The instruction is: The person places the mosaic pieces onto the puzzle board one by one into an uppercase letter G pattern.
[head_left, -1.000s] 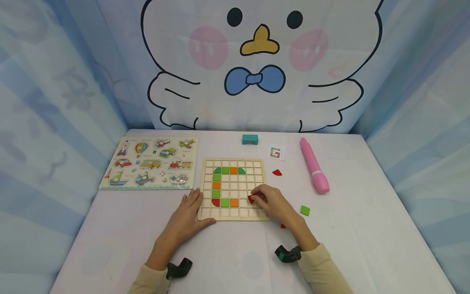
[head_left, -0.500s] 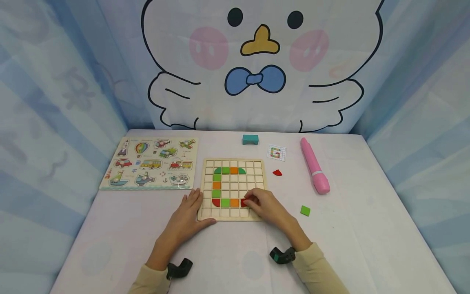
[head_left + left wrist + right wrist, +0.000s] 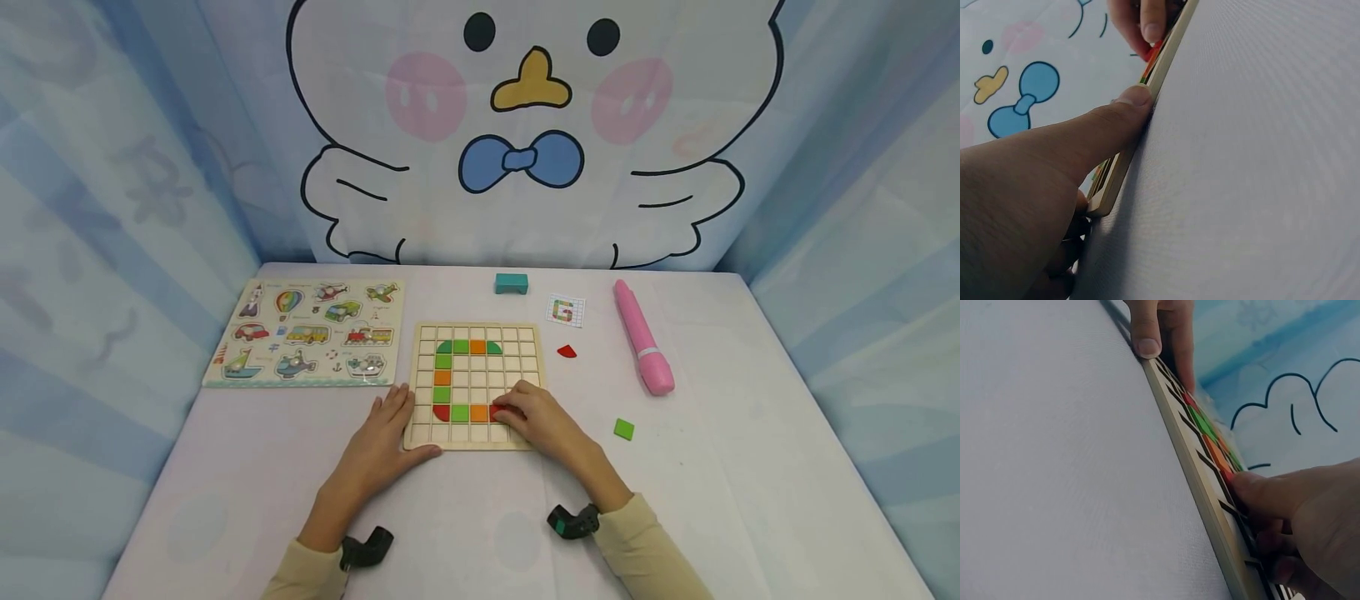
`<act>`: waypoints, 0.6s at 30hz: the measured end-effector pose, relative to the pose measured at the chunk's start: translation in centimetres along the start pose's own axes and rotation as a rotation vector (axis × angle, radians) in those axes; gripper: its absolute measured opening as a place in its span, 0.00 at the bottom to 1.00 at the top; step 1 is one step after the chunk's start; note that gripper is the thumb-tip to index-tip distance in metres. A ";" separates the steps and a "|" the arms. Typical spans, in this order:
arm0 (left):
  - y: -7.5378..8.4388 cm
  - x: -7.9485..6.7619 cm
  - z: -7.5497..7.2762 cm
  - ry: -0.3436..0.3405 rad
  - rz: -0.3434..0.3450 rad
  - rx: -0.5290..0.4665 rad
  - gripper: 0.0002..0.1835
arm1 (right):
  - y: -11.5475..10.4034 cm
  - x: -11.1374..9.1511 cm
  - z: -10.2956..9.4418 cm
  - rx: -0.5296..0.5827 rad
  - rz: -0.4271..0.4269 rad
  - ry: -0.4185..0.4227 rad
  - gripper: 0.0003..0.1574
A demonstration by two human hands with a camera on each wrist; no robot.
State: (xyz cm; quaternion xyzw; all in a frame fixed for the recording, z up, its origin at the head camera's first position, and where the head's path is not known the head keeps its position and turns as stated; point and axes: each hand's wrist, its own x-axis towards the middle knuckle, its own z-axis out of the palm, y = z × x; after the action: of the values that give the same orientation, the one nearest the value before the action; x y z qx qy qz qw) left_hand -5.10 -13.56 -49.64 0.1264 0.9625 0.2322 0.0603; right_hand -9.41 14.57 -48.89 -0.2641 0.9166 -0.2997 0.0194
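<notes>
A wooden grid board (image 3: 480, 379) lies mid-table, with green, orange and red tiles set in a C-like outline. My left hand (image 3: 378, 433) braces its near left corner, fingers extended along the left side and thumb against the front edge. With thumb and fingertips my right hand (image 3: 547, 421) pinches a red tile (image 3: 492, 413) in the bottom row, right beside an orange tile (image 3: 478, 413). Most of that red tile is hidden under the fingers. In the right wrist view, the thumb tip sits on the red tile (image 3: 1228, 475) at the row's end.
Right of the board lie a red fan-shaped tile (image 3: 567, 352) and a green square tile (image 3: 623, 429). Behind them are a small pattern card (image 3: 565, 311), a teal block (image 3: 512, 284) and a long pink club-shaped object (image 3: 643, 337). A vehicle picture puzzle (image 3: 300, 384) lies left.
My right hand has moved left over the board, bringing the red tile beside the orange one. A red bit near the right forearm has gone out of sight. The left hand stays put.
</notes>
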 end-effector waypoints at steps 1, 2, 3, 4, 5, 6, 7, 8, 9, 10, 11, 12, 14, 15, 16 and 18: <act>0.0 0.0 0.0 0.000 -0.001 0.000 0.55 | 0.0 0.0 0.0 -0.001 -0.012 0.007 0.14; 0.0 0.0 0.0 0.000 0.000 0.001 0.55 | 0.0 0.0 0.1 -0.003 -0.026 0.015 0.14; 0.0 0.0 0.0 0.000 0.000 0.001 0.55 | -0.1 0.0 0.1 -0.004 -0.042 0.024 0.14; 0.0 0.0 0.0 0.000 0.001 0.001 0.55 | -0.1 0.0 0.1 -0.004 -0.053 0.030 0.14; 0.0 0.0 0.0 0.003 0.001 0.002 0.55 | -0.2 0.0 0.1 -0.009 -0.065 0.037 0.14; 0.0 0.0 0.0 0.005 0.002 0.003 0.55 | -0.2 0.0 0.1 -0.015 -0.073 0.041 0.14; 0.0 0.0 -0.1 0.007 0.003 0.004 0.55 | -0.3 0.0 0.1 -0.024 -0.075 0.045 0.15; 0.1 0.0 -0.1 0.010 0.005 0.006 0.55 | -0.3 0.0 0.1 -0.032 -0.075 0.048 0.15; 0.1 0.0 -0.1 0.011 0.006 0.007 0.55 | -0.4 0.0 0.1 -0.040 -0.072 0.050 0.15; 0.1 -0.1 -0.1 0.013 0.007 0.009 0.55 | -0.4 0.0 0.0 -0.049 -0.065 0.051 0.16; 0.1 -0.1 -0.2 0.015 0.008 0.009 0.55 | -0.4 0.0 0.0 -0.056 -0.057 0.051 0.16; 0.1 -0.1 -0.2 0.014 0.009 0.009 0.55 | -0.5 0.0 -0.1 -0.055 -0.045 0.052 0.17; 0.2 -0.1 -0.2 0.013 0.011 0.009 0.55 | -0.5 -0.1 -0.3 -0.045 -0.028 0.057 0.18; 0.2 -0.1 -0.2 0.013 0.011 0.007 0.55 | -0.5 -0.1 -0.4 -0.036 -0.019 0.059 0.18; 0.2 -0.1 -0.2 0.012 0.011 0.006 0.55 | -0.5 -0.1 -0.5 -0.029 -0.011 0.060 0.18; 0.2 -0.1 -0.2 0.010 0.009 0.005 0.55 | -0.5 -0.2 -0.7 -0.009 -0.003 0.066 0.17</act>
State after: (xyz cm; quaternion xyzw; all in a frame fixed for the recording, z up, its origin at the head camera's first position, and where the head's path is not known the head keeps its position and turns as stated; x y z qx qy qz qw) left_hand -4.97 -13.53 -49.34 0.1297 0.9629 0.2305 0.0541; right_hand -9.15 14.72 -48.01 -0.2555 0.9176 -0.3041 -0.0126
